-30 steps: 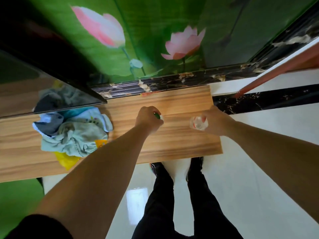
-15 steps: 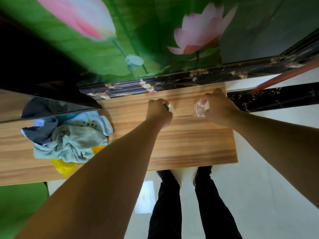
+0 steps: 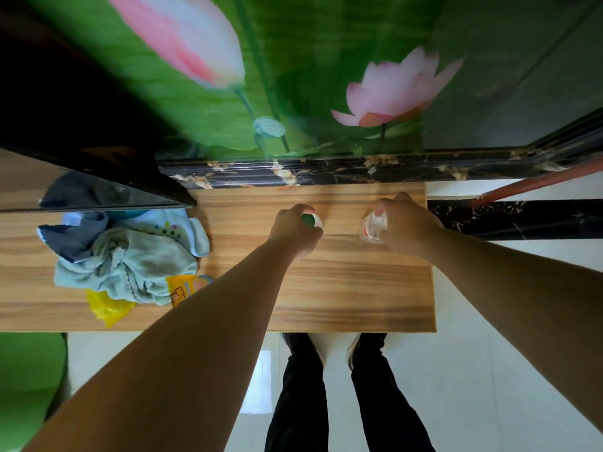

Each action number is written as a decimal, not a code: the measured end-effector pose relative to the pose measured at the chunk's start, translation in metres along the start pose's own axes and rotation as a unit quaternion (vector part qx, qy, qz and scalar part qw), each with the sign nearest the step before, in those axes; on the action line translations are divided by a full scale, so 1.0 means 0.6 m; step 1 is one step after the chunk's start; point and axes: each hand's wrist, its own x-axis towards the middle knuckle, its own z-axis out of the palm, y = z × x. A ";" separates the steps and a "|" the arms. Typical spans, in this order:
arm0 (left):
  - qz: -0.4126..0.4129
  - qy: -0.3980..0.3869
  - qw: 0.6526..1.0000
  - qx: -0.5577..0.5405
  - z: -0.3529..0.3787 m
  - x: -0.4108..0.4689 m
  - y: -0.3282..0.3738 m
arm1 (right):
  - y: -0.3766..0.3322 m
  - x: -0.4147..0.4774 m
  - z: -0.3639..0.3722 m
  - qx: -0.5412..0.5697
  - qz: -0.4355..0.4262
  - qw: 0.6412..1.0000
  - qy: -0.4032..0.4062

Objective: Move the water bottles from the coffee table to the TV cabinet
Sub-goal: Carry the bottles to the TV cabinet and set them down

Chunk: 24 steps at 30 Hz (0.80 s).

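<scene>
Water bottles sit upright under our fists on the wooden TV cabinet (image 3: pixel 342 288): left hand (image 3: pixel 295 231) wraps the green-capped bottle (image 3: pixel 310 220), right hand (image 3: pixel 408 225) the clear bottle (image 3: pixel 372 225). We judge that letting go too quickly, with a base not flat, could tip one toward the cabinet's right edge nearby.

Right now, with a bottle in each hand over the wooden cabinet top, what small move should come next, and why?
Probably open both hands and let go. The left hand wraps the green-capped bottle, the right hand the clear bottle, both upright over bare cabinet top, apparently resting on it, clear of the cloth pile.
</scene>
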 end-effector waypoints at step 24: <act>0.177 0.126 0.966 0.138 -0.279 -0.307 0.162 | -0.180 -0.270 -0.380 -0.098 -0.184 0.977 0.051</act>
